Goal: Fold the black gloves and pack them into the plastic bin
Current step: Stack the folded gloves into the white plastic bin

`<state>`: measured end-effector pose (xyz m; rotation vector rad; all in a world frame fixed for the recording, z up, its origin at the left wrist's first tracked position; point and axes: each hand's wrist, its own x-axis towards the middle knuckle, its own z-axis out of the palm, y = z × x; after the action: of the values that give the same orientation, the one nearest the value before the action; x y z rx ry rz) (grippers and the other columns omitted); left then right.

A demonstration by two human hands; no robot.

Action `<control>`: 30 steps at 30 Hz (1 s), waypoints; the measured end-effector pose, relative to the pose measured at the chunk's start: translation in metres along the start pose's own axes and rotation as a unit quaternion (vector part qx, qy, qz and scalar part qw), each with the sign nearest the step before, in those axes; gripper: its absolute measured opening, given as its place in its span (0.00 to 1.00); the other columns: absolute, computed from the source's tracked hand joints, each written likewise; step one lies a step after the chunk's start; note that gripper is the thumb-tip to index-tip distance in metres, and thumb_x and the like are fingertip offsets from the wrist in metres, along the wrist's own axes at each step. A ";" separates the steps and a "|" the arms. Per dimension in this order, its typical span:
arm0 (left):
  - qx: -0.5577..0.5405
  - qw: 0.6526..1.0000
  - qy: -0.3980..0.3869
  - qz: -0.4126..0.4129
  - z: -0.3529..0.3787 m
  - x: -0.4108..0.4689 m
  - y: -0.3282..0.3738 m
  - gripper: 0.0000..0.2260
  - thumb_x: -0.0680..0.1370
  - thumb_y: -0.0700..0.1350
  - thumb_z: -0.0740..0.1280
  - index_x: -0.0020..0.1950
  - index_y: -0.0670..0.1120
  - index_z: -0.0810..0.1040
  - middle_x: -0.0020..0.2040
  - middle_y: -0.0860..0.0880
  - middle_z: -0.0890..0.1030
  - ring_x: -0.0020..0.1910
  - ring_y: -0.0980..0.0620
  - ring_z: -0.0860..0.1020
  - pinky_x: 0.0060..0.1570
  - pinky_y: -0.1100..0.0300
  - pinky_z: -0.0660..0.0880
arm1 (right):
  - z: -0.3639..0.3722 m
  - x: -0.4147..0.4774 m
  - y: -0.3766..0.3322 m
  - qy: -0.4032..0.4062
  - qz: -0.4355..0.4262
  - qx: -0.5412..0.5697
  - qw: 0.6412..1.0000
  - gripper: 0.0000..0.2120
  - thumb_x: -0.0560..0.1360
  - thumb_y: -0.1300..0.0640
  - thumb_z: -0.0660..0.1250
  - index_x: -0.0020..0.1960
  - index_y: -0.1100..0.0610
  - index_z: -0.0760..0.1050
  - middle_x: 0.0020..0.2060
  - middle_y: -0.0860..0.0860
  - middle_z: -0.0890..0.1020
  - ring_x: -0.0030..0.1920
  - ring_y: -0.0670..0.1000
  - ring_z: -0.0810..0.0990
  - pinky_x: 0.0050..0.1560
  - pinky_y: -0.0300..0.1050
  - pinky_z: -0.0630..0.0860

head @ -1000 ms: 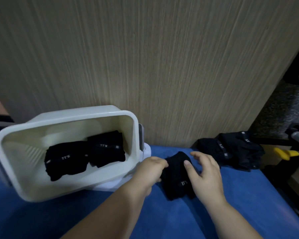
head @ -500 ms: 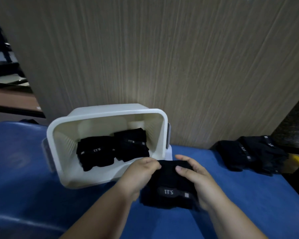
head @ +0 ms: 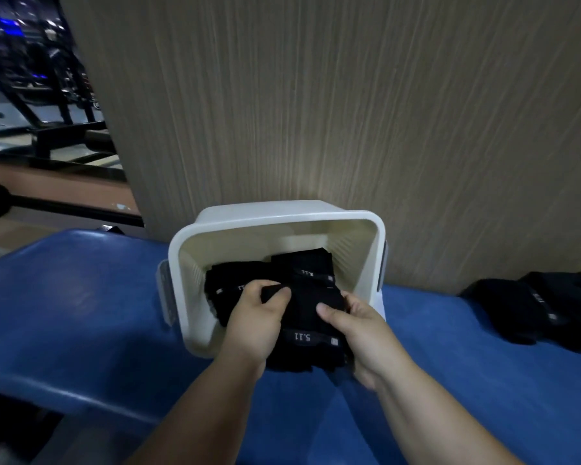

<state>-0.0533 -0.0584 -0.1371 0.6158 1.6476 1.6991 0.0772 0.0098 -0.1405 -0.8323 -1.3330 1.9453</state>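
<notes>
Left grip (head: 257,325), right grip (head: 366,333) both clamped on folded glove (head: 307,317) at mouth of tilted bin (head: 378,236) on blue surface (head: 81,313). Packed gloves (head: 316,266) inside bin. Loose gloves (head: 534,307) far right.

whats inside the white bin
Two folded glove bundles lie side by side in the plastic bin. The held bundle, gripped by the left hand and right hand at the opening, hides their near parts and the front floor.

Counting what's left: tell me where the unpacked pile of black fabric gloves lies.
In head view, the pile of black gloves lies far right on the blue padded surface, right of the white plastic bin.
</notes>
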 end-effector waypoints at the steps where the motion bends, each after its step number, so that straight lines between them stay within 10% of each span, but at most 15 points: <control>1: -0.015 1.000 0.010 0.007 -0.002 0.000 0.003 0.05 0.77 0.47 0.68 0.53 0.52 0.76 0.49 0.46 0.82 0.48 0.47 0.82 0.50 0.48 0.80 | 0.005 0.004 -0.001 0.013 -0.005 -0.002 1.000 0.11 0.76 0.63 0.67 0.57 0.58 0.75 0.48 0.60 0.84 0.46 0.60 0.84 0.45 0.55 0.80; 8: -0.049 0.997 -0.017 0.054 -0.018 -0.001 0.016 0.21 0.77 0.43 0.65 0.68 0.59 0.66 0.53 0.58 0.79 0.53 0.53 0.79 0.48 0.53 0.79 | 0.037 0.032 -0.016 0.061 -0.054 -0.030 0.996 0.07 0.75 0.62 0.69 0.52 0.64 0.76 0.43 0.60 0.84 0.39 0.55 0.83 0.35 0.45 0.79; 17: 0.119 0.983 0.050 0.131 -0.036 0.019 0.017 0.21 0.78 0.51 0.63 0.72 0.56 0.66 0.63 0.54 0.77 0.60 0.51 0.76 0.64 0.47 0.72 | 0.067 0.068 -0.028 0.108 -0.091 -0.138 0.980 0.08 0.70 0.54 0.73 0.46 0.56 0.79 0.40 0.57 0.85 0.42 0.60 0.85 0.45 0.62 0.81; 23: 0.278 0.943 0.101 0.155 -0.038 0.029 0.024 0.14 0.81 0.47 0.59 0.66 0.45 0.66 0.60 0.43 0.74 0.58 0.43 0.74 0.57 0.51 0.72 | 0.081 0.084 -0.038 0.148 -0.137 -0.350 0.915 0.17 0.72 0.47 0.71 0.56 0.54 0.76 0.43 0.49 0.81 0.43 0.52 0.80 0.43 0.42 0.74; 30: 0.386 0.906 0.107 0.138 -0.036 0.037 0.019 0.19 0.81 0.47 0.58 0.71 0.44 0.61 0.65 0.42 0.68 0.63 0.43 0.69 0.63 0.48 0.68 | 0.086 0.103 -0.023 0.179 -0.127 -0.482 0.849 0.21 0.72 0.40 0.65 0.60 0.49 0.70 0.51 0.50 0.81 0.56 0.59 0.76 0.54 0.46 0.69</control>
<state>-0.1067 -0.0543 -0.1256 1.1004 2.5126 1.2698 -0.0494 0.0501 -0.1094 -1.2954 -2.0410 0.7608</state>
